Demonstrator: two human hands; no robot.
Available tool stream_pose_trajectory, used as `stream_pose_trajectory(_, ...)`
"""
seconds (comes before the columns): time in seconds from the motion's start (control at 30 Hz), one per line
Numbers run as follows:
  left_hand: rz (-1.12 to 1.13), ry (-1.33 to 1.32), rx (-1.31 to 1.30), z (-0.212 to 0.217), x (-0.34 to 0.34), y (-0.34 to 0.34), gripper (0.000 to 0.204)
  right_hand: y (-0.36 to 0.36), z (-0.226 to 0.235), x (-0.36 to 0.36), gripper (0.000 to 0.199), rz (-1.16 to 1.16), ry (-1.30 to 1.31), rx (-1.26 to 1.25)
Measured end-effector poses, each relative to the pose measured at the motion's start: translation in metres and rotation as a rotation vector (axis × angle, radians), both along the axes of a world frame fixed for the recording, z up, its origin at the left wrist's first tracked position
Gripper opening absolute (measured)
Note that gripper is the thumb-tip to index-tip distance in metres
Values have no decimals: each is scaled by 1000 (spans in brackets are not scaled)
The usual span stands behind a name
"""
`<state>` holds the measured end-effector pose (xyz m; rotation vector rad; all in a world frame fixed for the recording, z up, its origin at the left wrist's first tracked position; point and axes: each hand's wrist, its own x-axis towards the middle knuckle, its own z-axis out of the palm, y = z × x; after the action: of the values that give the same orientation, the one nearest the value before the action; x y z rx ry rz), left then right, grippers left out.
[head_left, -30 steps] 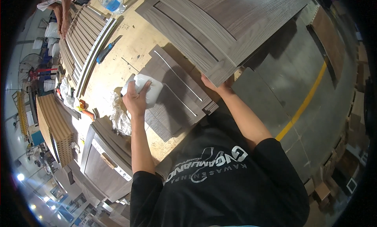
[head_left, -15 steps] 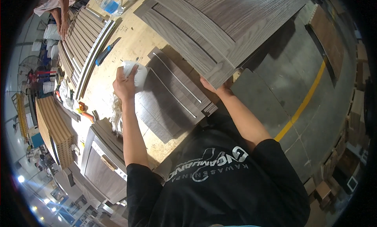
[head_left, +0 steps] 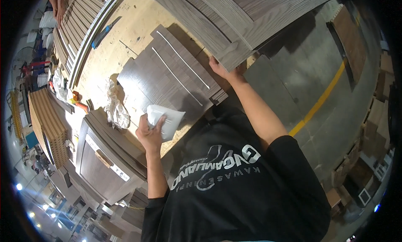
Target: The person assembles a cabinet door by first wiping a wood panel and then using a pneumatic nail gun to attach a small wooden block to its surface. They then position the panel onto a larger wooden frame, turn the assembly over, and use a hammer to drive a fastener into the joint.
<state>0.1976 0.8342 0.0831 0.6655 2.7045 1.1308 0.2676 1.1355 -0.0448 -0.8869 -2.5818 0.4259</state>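
On the pale wooden bench point(head_left: 140, 13), a blue-handled tool point(head_left: 100, 37) with a slim dark blade lies beside long brown slats point(head_left: 83, 16); a crumpled whitish sheet point(head_left: 116, 110) lies apart from both. A yellow stripe point(head_left: 321, 100) on the grey floor point(head_left: 289, 85) runs behind a flat brown board point(head_left: 349, 41).

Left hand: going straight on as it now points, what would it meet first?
Probably the flat grey board, just past the white bag that the left hand grips; depth is unclear, so the hand might pass above.
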Motion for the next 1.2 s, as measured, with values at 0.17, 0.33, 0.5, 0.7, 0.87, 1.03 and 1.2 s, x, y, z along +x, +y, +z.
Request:
stream_pose_trajectory(0.17, 12, -87, -48, -6, 18, -1, 34, 0, -8, -1, 49, -31, -54, -235)
stream_pose_trajectory(0.33, -6, -11, -57, -4, 10, 4, 30, 2, -26, 0, 46, 56, 165, -114)
stream_pose_trajectory(0.5, 15, 109, -67, -4, -19, 9, 31, 2, -28, -1, 49, 68, 233, -46)
stream_pose_trajectory(0.7, 40, 196, -47, -7, -66, 26, 30, 1, -26, 2, 48, 19, 13, -132)
stream_pose_trajectory(0.87, 30, 286, 28, -7, -104, 44, 27, 3, -37, -2, 50, 42, 54, -54)
stream_pose_trajectory(1.03, 81, 280, -62, -9, -144, 53, 30, 2, -39, -1, 53, 32, 10, -139)
stream_pose_trajectory(1.2, 92, 266, 10, -9, -168, 64, 32, 2, -38, 2, 63, 41, 0, -118)
